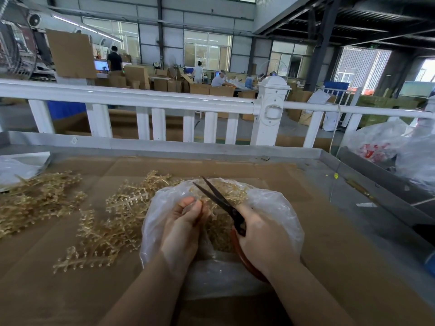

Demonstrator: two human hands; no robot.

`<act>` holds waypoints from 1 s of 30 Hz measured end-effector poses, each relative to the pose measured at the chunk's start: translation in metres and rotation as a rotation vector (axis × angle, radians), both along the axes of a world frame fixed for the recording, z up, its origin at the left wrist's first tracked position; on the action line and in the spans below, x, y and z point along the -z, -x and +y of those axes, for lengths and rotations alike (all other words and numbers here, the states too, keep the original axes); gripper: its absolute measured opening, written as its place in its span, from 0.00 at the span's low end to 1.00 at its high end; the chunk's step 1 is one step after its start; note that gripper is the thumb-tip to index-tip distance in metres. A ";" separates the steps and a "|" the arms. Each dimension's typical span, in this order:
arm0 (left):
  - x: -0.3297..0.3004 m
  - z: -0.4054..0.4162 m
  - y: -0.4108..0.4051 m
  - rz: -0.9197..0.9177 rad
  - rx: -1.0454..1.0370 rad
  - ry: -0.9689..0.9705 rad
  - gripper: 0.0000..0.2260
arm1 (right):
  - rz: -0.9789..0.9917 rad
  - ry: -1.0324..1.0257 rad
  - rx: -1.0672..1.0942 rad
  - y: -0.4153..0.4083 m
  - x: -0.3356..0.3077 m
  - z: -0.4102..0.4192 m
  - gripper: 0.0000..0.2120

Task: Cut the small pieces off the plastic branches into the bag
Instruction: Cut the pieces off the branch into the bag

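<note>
A clear plastic bag (277,208) lies open on the cardboard-covered table (329,267), with many small golden pieces (219,234) inside. My left hand (183,227) is over the bag's mouth, its fingers and thumb pinched together on what looks like a thin golden plastic branch, mostly hidden. My right hand (261,238) grips the red handles of black-bladed scissors (216,198); the blades stand apart, pointing up and away over the bag. Loose golden plastic branches (106,222) lie to the left of the bag.
A bigger heap of golden branches (37,198) lies at the table's left. Another clear bag (16,168) sits at the far left. A white railing (164,100) runs behind the table's metal rim. Plastic bags (386,144) are piled at the right.
</note>
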State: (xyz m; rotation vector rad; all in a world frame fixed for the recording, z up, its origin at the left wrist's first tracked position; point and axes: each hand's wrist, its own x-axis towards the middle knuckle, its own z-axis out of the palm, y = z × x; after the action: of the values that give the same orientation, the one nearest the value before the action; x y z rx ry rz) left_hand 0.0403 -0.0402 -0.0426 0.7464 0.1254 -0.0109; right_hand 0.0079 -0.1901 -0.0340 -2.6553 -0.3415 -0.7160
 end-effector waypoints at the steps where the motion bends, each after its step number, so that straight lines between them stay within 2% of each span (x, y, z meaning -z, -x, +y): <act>1: 0.000 0.001 0.002 -0.001 0.024 -0.003 0.11 | 0.002 0.019 0.000 -0.002 0.002 0.001 0.14; 3: 0.001 0.003 0.002 0.028 0.038 -0.012 0.18 | 0.010 0.063 -0.004 -0.004 0.006 0.001 0.17; 5: 0.001 0.002 0.000 0.078 0.037 -0.008 0.21 | 0.030 0.092 -0.018 -0.005 0.011 0.001 0.19; 9: -0.003 0.001 0.001 0.127 0.052 0.022 0.13 | 0.008 0.152 -0.017 -0.003 0.016 0.003 0.19; 11: -0.001 0.002 -0.001 0.125 0.062 0.031 0.12 | -0.073 0.152 -0.005 -0.003 0.018 0.004 0.18; 17: 0.001 0.004 -0.001 0.144 0.063 -0.004 0.17 | -0.248 0.175 0.038 -0.003 0.021 0.008 0.18; 30: 0.005 0.000 -0.006 0.166 0.048 0.063 0.20 | -0.284 0.154 0.079 -0.005 0.021 0.011 0.14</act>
State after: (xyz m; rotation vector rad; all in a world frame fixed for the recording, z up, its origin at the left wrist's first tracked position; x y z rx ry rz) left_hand 0.0466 -0.0401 -0.0480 0.6852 0.2639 -0.1226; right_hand 0.0132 -0.1789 -0.0554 -2.7236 -0.3813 -1.1394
